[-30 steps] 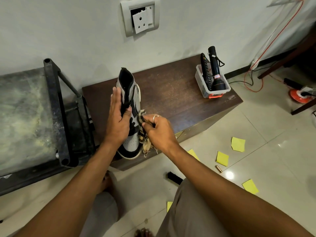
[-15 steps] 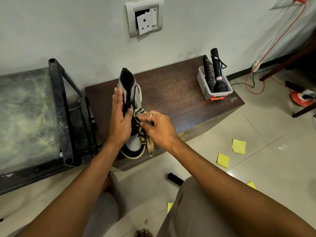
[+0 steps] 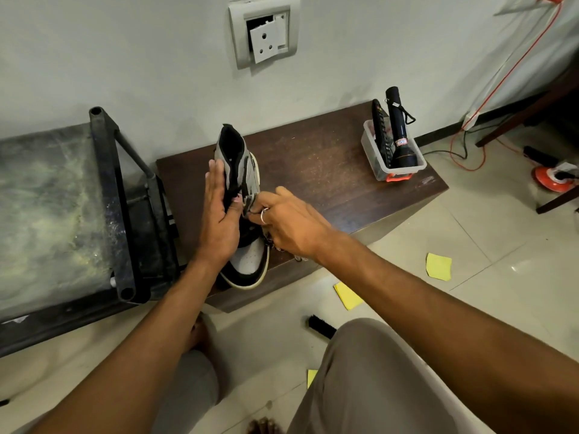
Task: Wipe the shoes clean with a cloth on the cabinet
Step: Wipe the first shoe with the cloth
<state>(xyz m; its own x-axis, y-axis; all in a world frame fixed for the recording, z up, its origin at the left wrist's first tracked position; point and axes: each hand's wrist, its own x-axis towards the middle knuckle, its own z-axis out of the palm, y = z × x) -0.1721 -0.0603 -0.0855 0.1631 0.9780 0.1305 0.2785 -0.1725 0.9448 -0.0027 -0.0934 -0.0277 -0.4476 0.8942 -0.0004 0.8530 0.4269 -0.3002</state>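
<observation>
A black, grey and white high-top shoe (image 3: 247, 264) stands on the front left part of the dark brown cabinet (image 3: 316, 164), toe toward me. My left hand (image 3: 217, 220) holds it from the left side, fingers flat along the ankle and thumb hooked over the tongue. My right hand (image 3: 289, 225), a ring on one finger, is closed on a small crumpled cloth (image 3: 249, 203) pressed against the shoe's right side near the laces. Most of the cloth is hidden under the hand; a frayed bit hangs below the wrist.
A clear plastic box (image 3: 393, 161) with a black torch and a remote sits at the cabinet's right end. A dusty black metal rack (image 3: 106, 195) stands to the left. Yellow paper notes (image 3: 438, 266), a black brush (image 3: 321, 327) and an orange cable (image 3: 470, 158) lie on the tiled floor.
My right hand with the cloth has slid up the shoe's right side, from near the toe to the lace area. The left hand keeps its hold.
</observation>
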